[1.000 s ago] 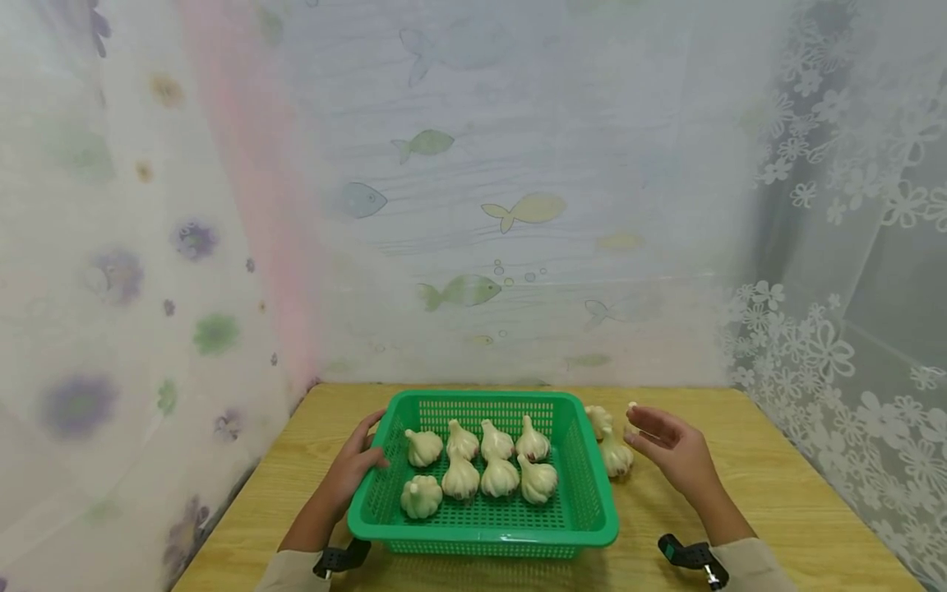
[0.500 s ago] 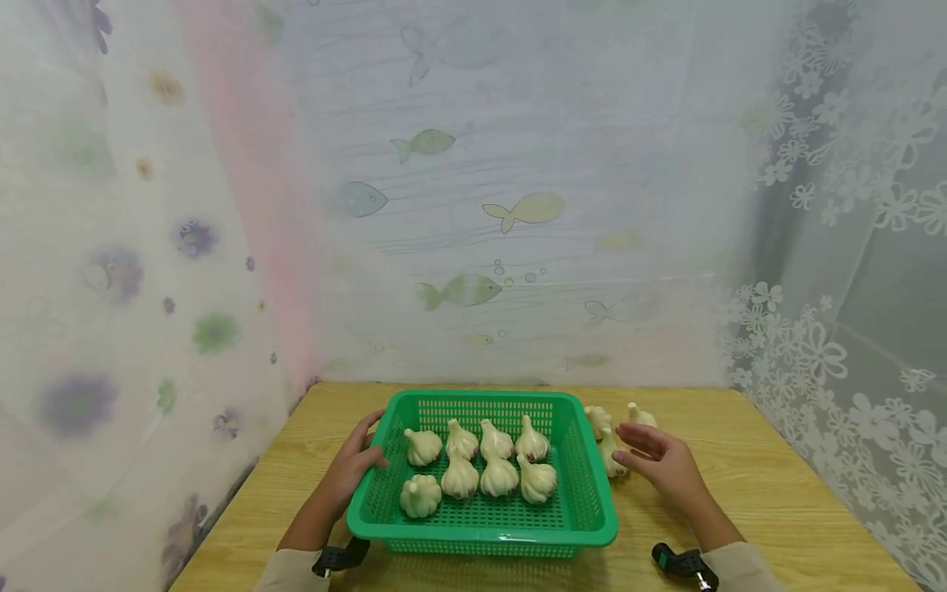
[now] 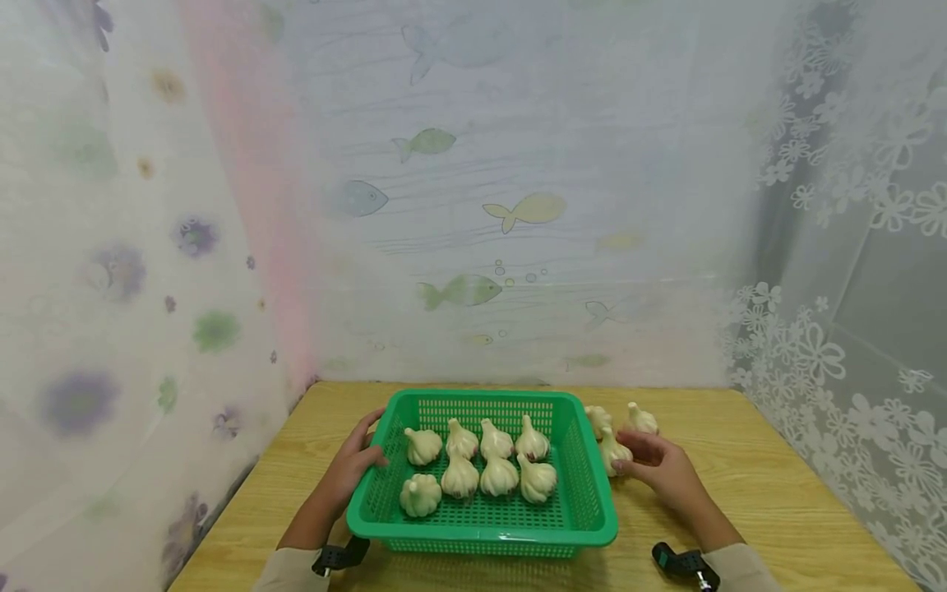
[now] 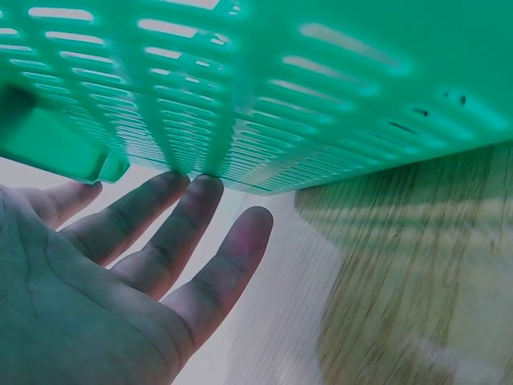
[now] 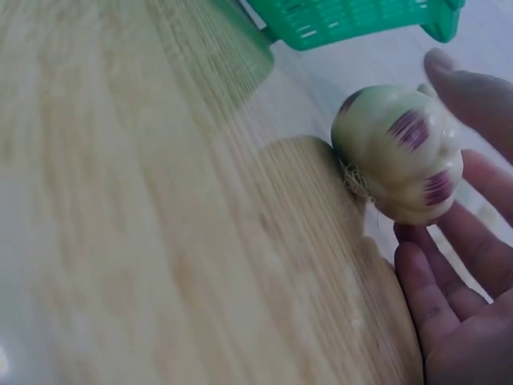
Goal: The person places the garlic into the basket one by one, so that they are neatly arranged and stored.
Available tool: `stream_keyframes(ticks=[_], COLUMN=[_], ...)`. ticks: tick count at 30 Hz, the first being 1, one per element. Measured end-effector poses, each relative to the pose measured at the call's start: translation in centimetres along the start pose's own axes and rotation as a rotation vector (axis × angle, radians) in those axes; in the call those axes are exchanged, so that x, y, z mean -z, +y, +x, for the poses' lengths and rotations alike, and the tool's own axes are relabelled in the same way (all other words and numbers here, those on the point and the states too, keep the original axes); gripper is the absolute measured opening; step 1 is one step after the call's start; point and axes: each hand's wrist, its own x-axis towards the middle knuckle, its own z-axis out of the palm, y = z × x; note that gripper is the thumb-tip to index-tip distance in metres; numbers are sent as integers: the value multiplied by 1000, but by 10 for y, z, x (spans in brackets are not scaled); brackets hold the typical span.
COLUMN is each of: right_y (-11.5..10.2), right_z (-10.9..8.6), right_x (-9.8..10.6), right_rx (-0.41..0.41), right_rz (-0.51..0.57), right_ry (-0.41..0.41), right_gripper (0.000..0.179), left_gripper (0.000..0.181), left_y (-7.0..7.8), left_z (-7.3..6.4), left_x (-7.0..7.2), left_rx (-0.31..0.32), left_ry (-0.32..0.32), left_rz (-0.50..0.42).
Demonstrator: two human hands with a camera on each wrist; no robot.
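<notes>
A green plastic basket (image 3: 484,537) holds several garlic bulbs standing in rough rows. My left hand (image 3: 348,473) grips its left side, thumb over the rim and fingers along the outside. In the left wrist view, the fingers (image 4: 172,233) reach the slotted wall; the thumb is hidden. To the right of the basket, my right hand (image 3: 666,473) is around a garlic bulb (image 3: 612,452) on the table. The right wrist view has this purple-streaked bulb (image 5: 401,152) between a raised thumb and spread fingers, with a visible space at the thumb.
Two more garlic bulbs stand on the wooden table (image 3: 740,460): one bulb (image 3: 642,418) behind my right hand, another bulb (image 3: 598,419) close to the basket's right wall. Patterned curtains (image 3: 518,247) enclose the table at the back and both sides.
My right hand has moved left and down, away from the rear bulb to around the nearer one. The left hand and the basket have stayed in place.
</notes>
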Motion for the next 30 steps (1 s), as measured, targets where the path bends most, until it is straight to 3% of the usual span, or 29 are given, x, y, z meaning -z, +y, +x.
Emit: stream_keyframes(ticks=[18,30], right_y=[1,-2], right_z=[1,0], right_x=[1,1], right_rx=[-56,-79], right_rz=[-30,-49], right_ry=[-60,-49], right_gripper=[68,68], left_gripper=[86,85], left_y=[1,2], left_z=[-1,-3], left_x=[-1,1], left_rx=[6,-24], left_ry=[22,-38], left_rz=[-8,-24])
